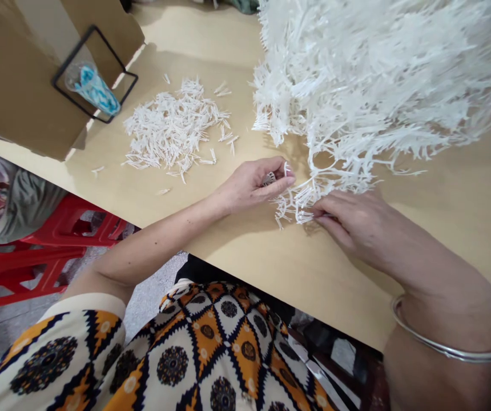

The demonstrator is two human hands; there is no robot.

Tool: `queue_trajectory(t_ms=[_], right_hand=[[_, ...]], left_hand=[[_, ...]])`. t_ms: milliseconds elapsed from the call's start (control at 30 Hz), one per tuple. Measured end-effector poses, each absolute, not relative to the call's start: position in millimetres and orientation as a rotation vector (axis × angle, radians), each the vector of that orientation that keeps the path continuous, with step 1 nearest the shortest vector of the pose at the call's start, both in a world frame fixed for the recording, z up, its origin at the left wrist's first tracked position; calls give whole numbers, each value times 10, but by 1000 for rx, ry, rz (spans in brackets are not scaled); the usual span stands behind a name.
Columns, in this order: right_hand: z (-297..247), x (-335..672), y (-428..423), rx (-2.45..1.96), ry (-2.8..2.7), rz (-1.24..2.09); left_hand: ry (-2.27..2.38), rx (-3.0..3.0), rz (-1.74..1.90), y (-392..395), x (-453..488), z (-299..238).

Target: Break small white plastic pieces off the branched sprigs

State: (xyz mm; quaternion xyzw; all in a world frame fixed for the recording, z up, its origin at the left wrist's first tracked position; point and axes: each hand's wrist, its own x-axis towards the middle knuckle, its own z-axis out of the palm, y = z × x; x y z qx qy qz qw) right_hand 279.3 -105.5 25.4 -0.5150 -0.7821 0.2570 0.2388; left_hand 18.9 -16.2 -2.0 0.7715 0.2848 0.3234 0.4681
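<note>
Two grips pinch above a table (442,200): the left hand (249,182) a small white piece (287,170), the right hand (357,220) branching strands (303,197) beside a white heap (382,74); steadying fine stems near the fingertips should limit tangles.

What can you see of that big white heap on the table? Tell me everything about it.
The heap is a tangled mass of thin, branching white strands, looking like glossy plastic. It lies on the table, and its top runs out of the picture, so its full size is hidden. The near edge frays into loose, forked ends. The right hand seems to pinch some there; the left hand is close by, though whether it touches the heap is unclear.
</note>
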Motion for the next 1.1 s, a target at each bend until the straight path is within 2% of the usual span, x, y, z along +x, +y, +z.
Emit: queue_trajectory(t_ms=[100, 300, 433, 500, 700, 833, 967, 1100], right_hand=[[340, 2926, -1063, -1301, -2322, 713], [788, 2576, -992, -1391, -2093, 403], [967, 1974, -690, -1305, -1892, 436], [989, 1788, -508, -1202, -1852, 562], [779, 1886, -424, -1233, -1783, 595], [441, 2103, -549, -1309, -1738, 825], [174, 2177, -535, -1233, -1576, 959], [135, 2202, -474, -1209, -1501, 1011]], left_hand=[[675, 1843, 802, -122, 206, -81], [681, 1777, 773, -74, 209, -151], [653, 1811, 797, -52, 175, -177], [648, 1826, 803, -29, 166, -210], [501, 1661, 955, 52, 192, -330], [631, 1611, 1069, 76, 199, -340], [707, 1548, 991, 60, 183, -311], [659, 1473, 900, 57, 175, -279]])
